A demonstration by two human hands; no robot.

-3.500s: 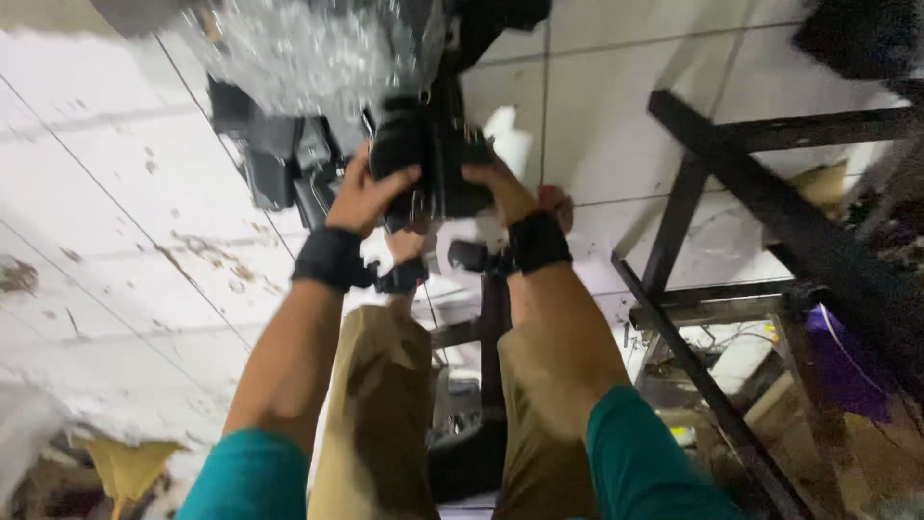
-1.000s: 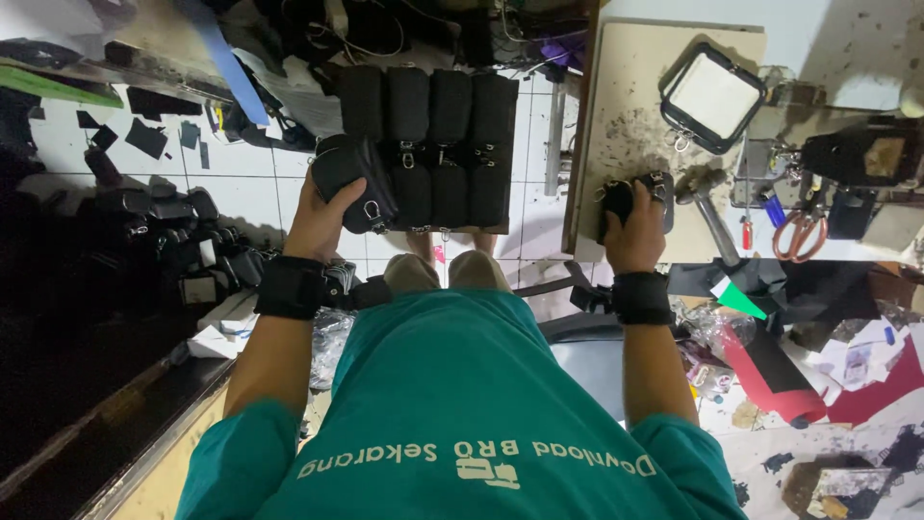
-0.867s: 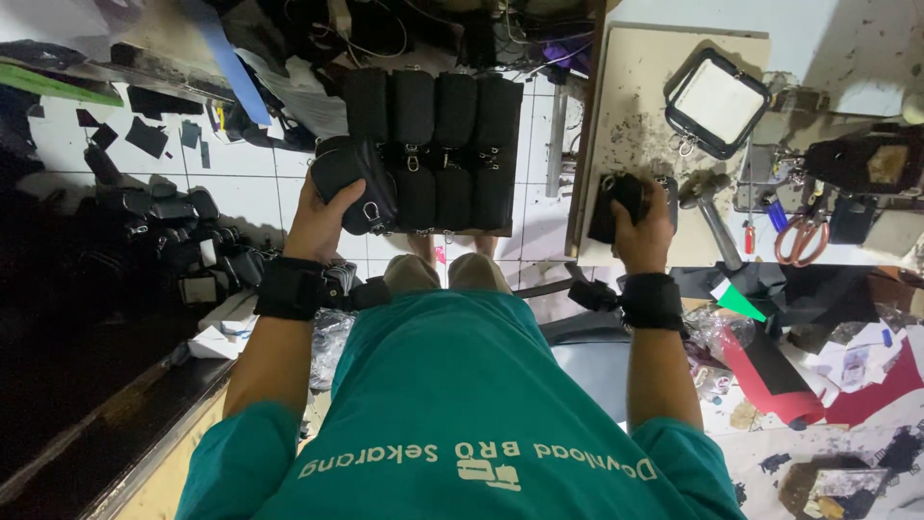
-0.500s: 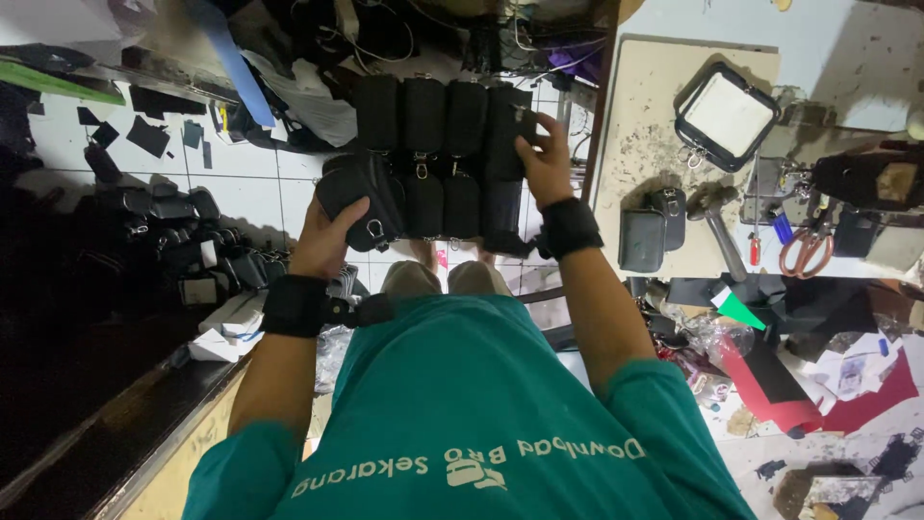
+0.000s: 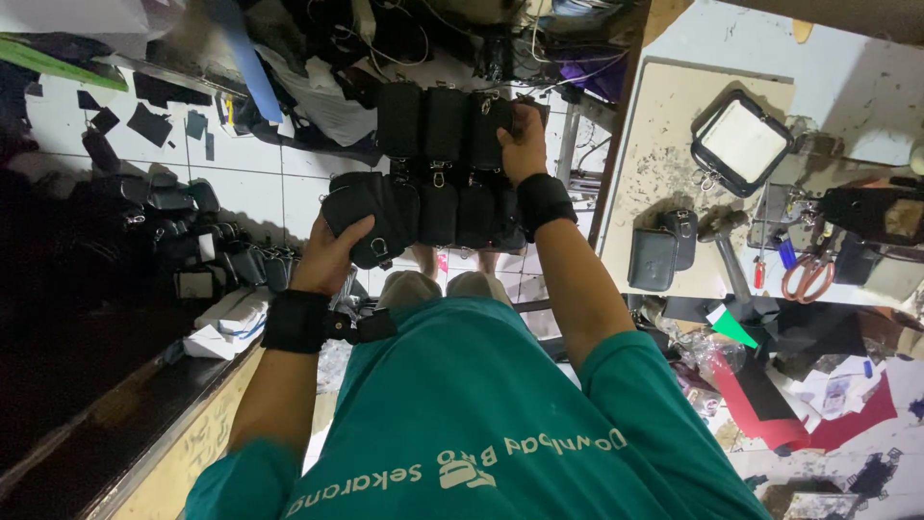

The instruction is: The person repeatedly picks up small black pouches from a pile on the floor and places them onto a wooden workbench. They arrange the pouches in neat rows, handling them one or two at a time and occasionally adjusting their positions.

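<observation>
The left hand (image 5: pixel 332 255) grips a black pouch (image 5: pixel 371 212) at the near left of the pouch row (image 5: pixel 443 164); the right hand (image 5: pixel 525 144) clasps the row's far right. A grey pouch (image 5: pixel 654 258) lies on the bench (image 5: pixel 664 144).

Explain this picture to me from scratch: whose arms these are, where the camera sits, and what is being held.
The camera is worn on a person's head and looks down, so you see their own teal shirt and both arms with black wristbands. The left hand grips a black pouch. The right hand holds one end of a block of similar black pouches stacked in two rows. To the right is a worktable with a grey pouch, a square framed case, a hammer and scissors. More black pouches lie on the tiled floor at left.
</observation>
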